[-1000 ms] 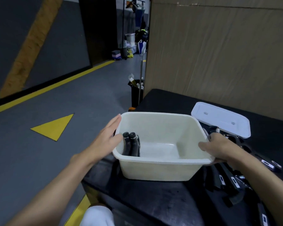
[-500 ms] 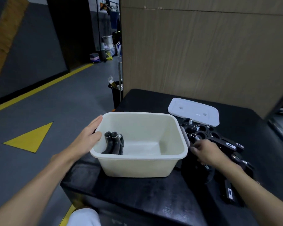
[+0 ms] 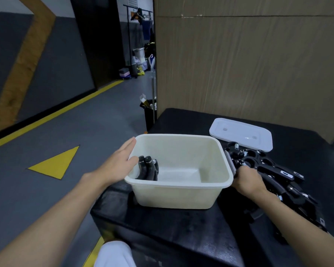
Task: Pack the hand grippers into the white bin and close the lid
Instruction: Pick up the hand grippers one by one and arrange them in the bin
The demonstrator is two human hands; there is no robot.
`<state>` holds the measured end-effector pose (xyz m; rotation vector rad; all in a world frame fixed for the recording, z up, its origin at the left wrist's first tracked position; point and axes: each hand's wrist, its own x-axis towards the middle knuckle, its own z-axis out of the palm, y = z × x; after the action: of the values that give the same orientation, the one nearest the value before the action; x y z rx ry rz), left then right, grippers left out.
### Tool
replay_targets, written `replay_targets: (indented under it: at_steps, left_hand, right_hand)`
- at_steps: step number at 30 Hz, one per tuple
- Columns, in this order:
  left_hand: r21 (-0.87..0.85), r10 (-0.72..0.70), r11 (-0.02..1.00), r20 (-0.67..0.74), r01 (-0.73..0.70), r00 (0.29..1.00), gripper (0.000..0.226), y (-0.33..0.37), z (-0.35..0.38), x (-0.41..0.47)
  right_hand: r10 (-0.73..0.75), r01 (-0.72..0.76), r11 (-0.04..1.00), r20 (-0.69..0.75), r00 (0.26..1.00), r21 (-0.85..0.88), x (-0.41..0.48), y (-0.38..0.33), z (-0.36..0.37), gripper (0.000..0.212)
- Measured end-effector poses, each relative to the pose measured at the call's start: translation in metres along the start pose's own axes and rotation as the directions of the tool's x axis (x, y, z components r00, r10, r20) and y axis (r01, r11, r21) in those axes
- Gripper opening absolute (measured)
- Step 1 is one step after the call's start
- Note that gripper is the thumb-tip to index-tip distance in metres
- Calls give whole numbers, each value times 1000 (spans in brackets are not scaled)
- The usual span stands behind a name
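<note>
The white bin (image 3: 179, 197) stands open on the black table (image 3: 181, 224). Black hand grippers (image 3: 148, 168) lean against its inner left wall. My left hand (image 3: 120, 162) rests flat on the bin's left rim, thumb inside, fingers apart. A pile of black hand grippers (image 3: 274, 180) lies to the right of the bin. My right hand (image 3: 247, 179) is curled down onto that pile beside the bin's right wall; its fingertips are hidden. The white lid (image 3: 242, 133) lies flat behind the pile.
A brown panel wall (image 3: 249, 64) rises behind the table. Grey floor with yellow lines and a yellow triangle (image 3: 55, 163) lies to the left. A black trash can (image 3: 149, 112) stands at the table's far left corner.
My right hand left the bin's right rim and went down onto the pile of grippers. The left hand stayed on the left rim. The camera view shifted.
</note>
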<state>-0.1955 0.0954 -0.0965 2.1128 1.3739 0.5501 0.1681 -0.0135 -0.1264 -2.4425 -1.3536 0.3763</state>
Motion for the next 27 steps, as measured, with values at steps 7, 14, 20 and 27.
replay_targets:
  at_steps: [7,14,20,27]
  left_hand:
    - [-94,3,996,-20,-5,1000,63,1,3,-3]
    - [-148,-15,989,-8,14,1000,64,-1,4,-10]
    - [-225,-19,974,-36,10,999,60,-1,9,-22]
    - [-341,4,939,-80,-32,997,65,-4,21,-26]
  right_hand:
    - [182,-110,710,-30,983,696,0,-1,-47,22]
    - [-151,260,630,-212,965,732,-36,-59,-97,14]
    - [-424,247,626,57,904,740,-56,-126,-85,16]
    - [-395,154,805,323,860,573,-45,-163,-33,17]
